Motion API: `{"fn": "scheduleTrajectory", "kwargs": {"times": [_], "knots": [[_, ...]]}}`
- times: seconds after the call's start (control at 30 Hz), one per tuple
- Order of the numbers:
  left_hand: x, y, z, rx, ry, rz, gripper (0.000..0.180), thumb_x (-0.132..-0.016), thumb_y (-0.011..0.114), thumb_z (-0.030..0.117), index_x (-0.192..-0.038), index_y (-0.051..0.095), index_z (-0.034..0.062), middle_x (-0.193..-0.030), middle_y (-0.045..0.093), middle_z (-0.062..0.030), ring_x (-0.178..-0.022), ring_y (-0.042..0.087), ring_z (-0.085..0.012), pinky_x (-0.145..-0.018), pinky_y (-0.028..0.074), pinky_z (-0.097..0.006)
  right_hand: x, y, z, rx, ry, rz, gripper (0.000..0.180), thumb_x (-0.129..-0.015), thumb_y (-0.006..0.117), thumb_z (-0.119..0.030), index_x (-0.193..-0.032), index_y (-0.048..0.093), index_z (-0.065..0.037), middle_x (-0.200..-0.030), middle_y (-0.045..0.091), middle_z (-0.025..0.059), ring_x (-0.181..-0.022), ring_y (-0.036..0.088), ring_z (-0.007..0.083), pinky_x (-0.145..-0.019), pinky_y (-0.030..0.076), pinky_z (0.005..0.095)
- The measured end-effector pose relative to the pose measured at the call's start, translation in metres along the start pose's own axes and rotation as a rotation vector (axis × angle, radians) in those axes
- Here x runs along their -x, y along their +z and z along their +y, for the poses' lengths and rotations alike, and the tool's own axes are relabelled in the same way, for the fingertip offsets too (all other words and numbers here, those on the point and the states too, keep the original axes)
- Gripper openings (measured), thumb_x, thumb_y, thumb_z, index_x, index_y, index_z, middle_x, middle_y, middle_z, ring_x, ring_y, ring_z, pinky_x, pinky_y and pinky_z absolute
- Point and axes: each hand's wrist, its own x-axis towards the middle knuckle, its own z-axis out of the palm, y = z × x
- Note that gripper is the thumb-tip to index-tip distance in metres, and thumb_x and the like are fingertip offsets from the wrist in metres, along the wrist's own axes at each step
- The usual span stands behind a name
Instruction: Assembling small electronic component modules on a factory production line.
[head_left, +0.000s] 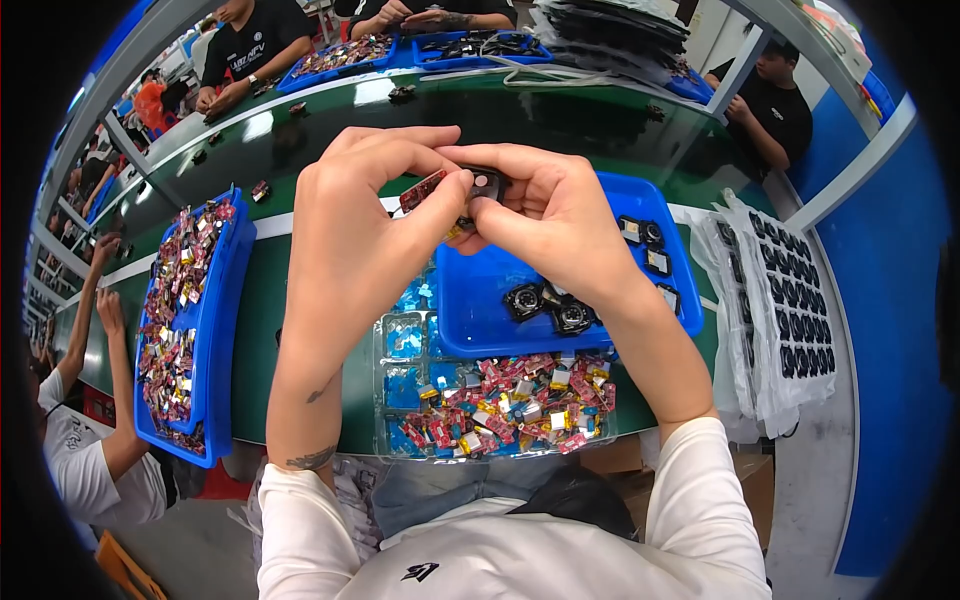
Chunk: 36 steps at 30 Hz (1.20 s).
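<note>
Both hands meet above the near side of the green bench. My left hand [365,195] pinches a small red circuit board [423,189], its fingers partly hiding it. In my right hand [560,210] is a small black plastic housing [487,184], gripped between thumb and fingers. The two parts are close together; whether they touch, I cannot tell. A bit of yellow shows beneath the fingertips. Below the right wrist lies a blue tray [480,300] with several black round-faced housings [572,316] in it. Nearer my body, a clear compartment tray [403,338] carries a heap of red circuit boards with silver battery cells [510,405].
On the left stands a long blue bin [225,340] heaped with red boards. Stacked white foam trays [790,300] of black parts are at right. Beyond runs a dark green conveyor belt [560,120] with scattered parts. Co-workers sit across and at left; metal posts frame the bench.
</note>
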Motion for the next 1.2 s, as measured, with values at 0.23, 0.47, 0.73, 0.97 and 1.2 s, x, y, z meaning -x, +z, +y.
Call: {"fn": "scheduleTrajectory", "kwargs": {"times": [0.23, 0.47, 0.73, 0.97, 1.2], "knots": [[0.001, 0.000, -0.002, 0.015, -0.039, -0.017, 0.012, -0.076, 0.068, 0.008, -0.083, 0.070, -0.0017, -0.103, 0.069, -0.0144, -0.097, 0.061, -0.0201, -0.084, 0.047, -0.032, 0.001, 0.001, 0.003, 0.017, -0.017, -0.020, 0.035, -0.087, 0.049, 0.002, -0.121, 0.054, 0.007, -0.097, 0.067, 0.0130, -0.078, 0.066, 0.0144, -0.071, 0.055, 0.0257], [0.002, 0.000, -0.001, 0.003, -0.062, 0.012, 0.012, -0.075, 0.068, 0.007, -0.083, 0.070, -0.0021, -0.102, 0.068, -0.0159, -0.094, 0.062, -0.0196, -0.082, 0.049, -0.031, 0.002, 0.003, 0.006, 0.001, -0.043, -0.038, 0.032, -0.092, 0.047, -0.002, -0.122, 0.053, 0.007, -0.099, 0.067, 0.0126, -0.084, 0.065, 0.0133, -0.073, 0.055, 0.0260], [0.003, 0.001, -0.001, -0.077, 0.064, 0.092, 0.015, -0.072, 0.070, 0.012, -0.081, 0.071, 0.0001, -0.094, 0.070, -0.0155, -0.089, 0.065, -0.0232, -0.078, 0.050, -0.033, 0.000, 0.000, 0.008, -0.017, -0.082, 0.036, 0.028, -0.094, 0.046, -0.006, -0.117, 0.058, 0.005, -0.097, 0.068, 0.0109, -0.082, 0.064, 0.0117, -0.070, 0.054, 0.0239], [0.003, -0.021, 0.015, 0.046, -0.098, -0.015, 0.015, -0.078, 0.072, 0.010, -0.088, 0.070, -0.0014, -0.085, 0.069, -0.0056, -0.076, 0.062, -0.0085, -0.064, 0.046, -0.021, 0.000, 0.000, 0.003, -0.009, -0.172, 0.129, 0.025, -0.092, 0.051, -0.007, -0.112, 0.061, 0.005, -0.092, 0.068, 0.0098, -0.081, 0.063, 0.0104, -0.069, 0.054, 0.0236], [-0.001, -0.013, 0.001, 0.305, -0.219, -0.073, 0.014, -0.079, 0.072, 0.013, -0.083, 0.070, -0.0009, -0.073, 0.067, -0.0033, -0.066, 0.058, -0.0044, -0.057, 0.043, -0.018, 0.000, -0.001, 0.000, -0.055, -0.180, 0.179, 0.022, -0.089, 0.055, -0.005, -0.107, 0.064, 0.003, -0.088, 0.068, 0.0081, -0.076, 0.062, 0.0076, -0.064, 0.052, 0.0207]]}}
